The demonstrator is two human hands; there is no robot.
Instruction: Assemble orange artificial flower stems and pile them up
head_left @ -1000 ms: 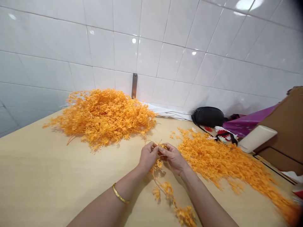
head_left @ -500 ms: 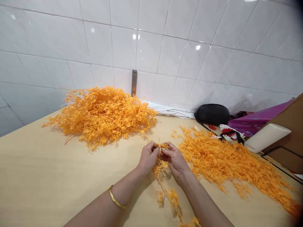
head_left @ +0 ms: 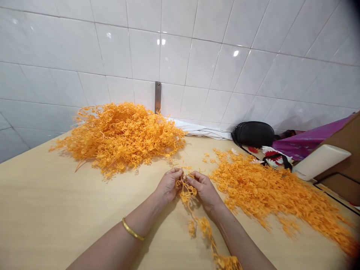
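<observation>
Right in the middle of the desk (head_left: 70, 206), pinching an orange sprig (head_left: 188, 197) near its upper end with the left hand (head_left: 169, 185), thumb pressed to fingertips, remaining fingers curled in. Working from the other side with the right hand (head_left: 205, 189), thumb and forefinger closed on the same stretch of sprig, just beside the left fingertips. Hard to tell exactly how much stem is caught between the fingers, at this size. Trailing down from both hands, between the forearms, clump after clump of orange bloom, running out at the bottom of the view and a little blurred there. On the left wrist, a gold bangle (head_left: 132, 231).

Over to the far left, near the tiled wall (head_left: 112, 45): a big tangled heap (head_left: 123, 138) of orange sprigs, stems and all. Over to the right, spread flat and long, a pile (head_left: 261, 191) of loose orange blooms, near the right hand but apart from it. Behind that pile, a black bag (head_left: 254, 134), then red and white flowers (head_left: 271, 157), a purple cloth (head_left: 306, 140) and brown cardboard (head_left: 344, 161).
</observation>
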